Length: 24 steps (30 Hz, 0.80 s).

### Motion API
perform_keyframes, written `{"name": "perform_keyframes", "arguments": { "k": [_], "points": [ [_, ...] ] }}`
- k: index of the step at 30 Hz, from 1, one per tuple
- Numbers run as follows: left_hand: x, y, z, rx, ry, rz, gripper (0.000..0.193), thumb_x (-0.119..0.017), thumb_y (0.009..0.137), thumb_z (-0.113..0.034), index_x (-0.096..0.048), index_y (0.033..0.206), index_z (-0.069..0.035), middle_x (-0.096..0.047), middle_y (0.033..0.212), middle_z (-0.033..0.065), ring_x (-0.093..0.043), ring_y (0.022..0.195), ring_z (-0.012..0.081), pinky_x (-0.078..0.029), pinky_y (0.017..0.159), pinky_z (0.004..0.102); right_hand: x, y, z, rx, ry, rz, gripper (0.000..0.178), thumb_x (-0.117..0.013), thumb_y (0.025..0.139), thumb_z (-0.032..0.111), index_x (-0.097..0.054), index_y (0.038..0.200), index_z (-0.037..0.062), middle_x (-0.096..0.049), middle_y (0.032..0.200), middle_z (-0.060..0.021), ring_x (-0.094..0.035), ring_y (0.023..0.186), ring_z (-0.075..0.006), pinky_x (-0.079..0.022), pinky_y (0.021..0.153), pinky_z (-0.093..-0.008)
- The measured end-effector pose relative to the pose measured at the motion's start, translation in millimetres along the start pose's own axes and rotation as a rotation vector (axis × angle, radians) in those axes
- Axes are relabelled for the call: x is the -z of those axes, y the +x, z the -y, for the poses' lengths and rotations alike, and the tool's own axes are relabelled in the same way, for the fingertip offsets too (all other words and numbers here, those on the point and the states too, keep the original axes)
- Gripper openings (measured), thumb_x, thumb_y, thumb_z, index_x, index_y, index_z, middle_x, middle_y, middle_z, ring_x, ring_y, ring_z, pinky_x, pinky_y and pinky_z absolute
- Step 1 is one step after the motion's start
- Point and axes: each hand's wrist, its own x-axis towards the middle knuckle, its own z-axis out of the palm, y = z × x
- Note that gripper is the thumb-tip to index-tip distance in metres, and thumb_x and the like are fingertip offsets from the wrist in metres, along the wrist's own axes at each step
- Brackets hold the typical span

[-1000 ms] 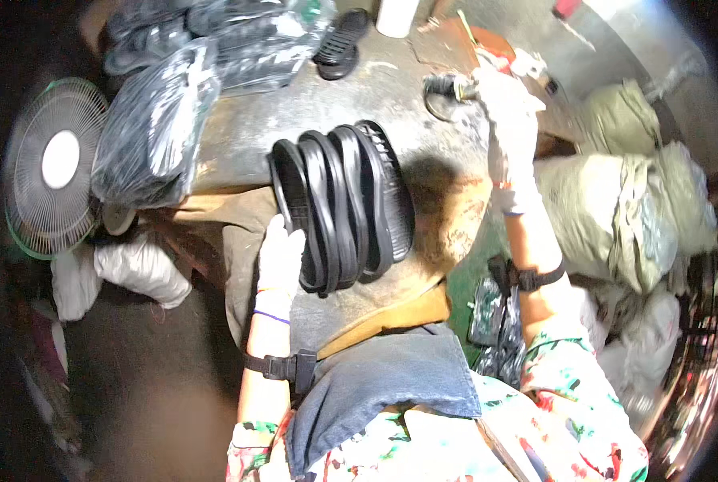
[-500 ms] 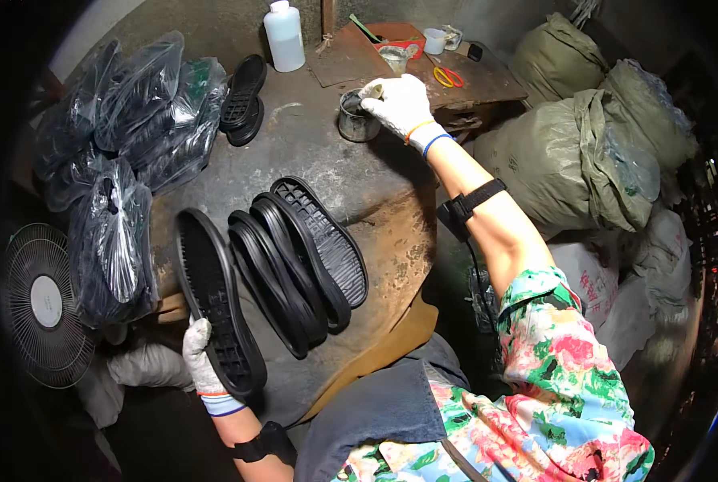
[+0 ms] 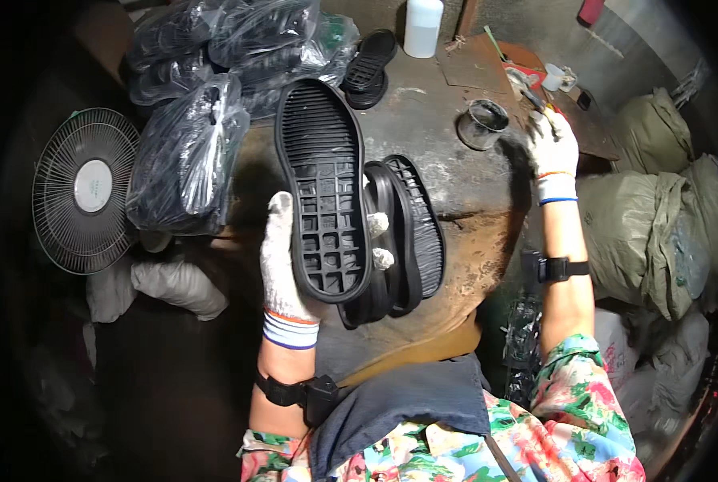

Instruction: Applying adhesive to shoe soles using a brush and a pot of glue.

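In my gloved left hand [image 3: 281, 257] is a black shoe sole [image 3: 327, 193], gripped round its edges and stood up so its gridded, ribbed face shows. Fingertips come round its right side. Several more black soles [image 3: 411, 233] lean together on the bench just behind it. My gloved right hand [image 3: 553, 145] is closed at the bench's far right, with what looks like a small brush [image 3: 533, 100] sticking out, its end dark. Left of that hand stands a dark-stained metal cup [image 3: 482, 125]. The fingers' inner side on the right is hidden.
Plastic-wrapped soles [image 3: 188, 157] are piled at the left beside a fan [image 3: 92, 186]. A pair of soles [image 3: 370, 68] and a white bottle [image 3: 422, 28] stand at the back. Green sacks [image 3: 634, 233] crowd the right. A small white cup [image 3: 553, 77] sits far right.
My right hand has left the metal cup and moved right with the brush. The left hand has raised the sole and turned its gridded face toward me. The view has swung left.
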Motion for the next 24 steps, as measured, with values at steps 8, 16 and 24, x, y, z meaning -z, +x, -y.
{"name": "perform_keyframes", "arguments": {
  "k": [8,16,24],
  "points": [
    [14,3,33,0.238,0.033,-0.209,0.070,-0.037,0.110,-0.057,-0.050,0.150,-0.001,-0.066,0.133,0.0264,-0.069,0.110,0.0541,-0.061,0.078,0.0712,-151,-117,-46,0.287,-0.486,0.303,0.021,-0.061,0.102,0.009,-0.075,0.115,0.0015,-0.077,0.111,-0.0109,-0.072,0.104,-0.0204,-0.057,0.094,-0.0336],
    [24,-14,27,0.402,-0.130,-0.161,0.071,-0.035,0.111,-0.054,-0.039,0.158,0.000,-0.052,0.149,0.0327,-0.064,0.115,0.0610,-0.054,0.084,0.0815,-173,-155,-38,0.408,-0.840,0.447,0.020,-0.065,0.102,0.015,-0.075,0.115,0.0040,-0.075,0.102,-0.0055,-0.067,0.088,-0.0122,-0.056,0.081,-0.0289],
    [52,-1,49,0.245,-0.175,0.099,0.073,-0.035,0.109,-0.061,-0.048,0.154,-0.005,-0.056,0.149,0.0243,-0.064,0.122,0.0475,-0.056,0.096,0.0671,-188,-238,-11,-0.124,-0.450,0.551,0.020,-0.078,0.090,0.007,-0.076,0.109,0.0030,-0.079,0.109,-0.0043,-0.072,0.098,-0.0117,-0.055,0.094,-0.0289]
  ]
}}
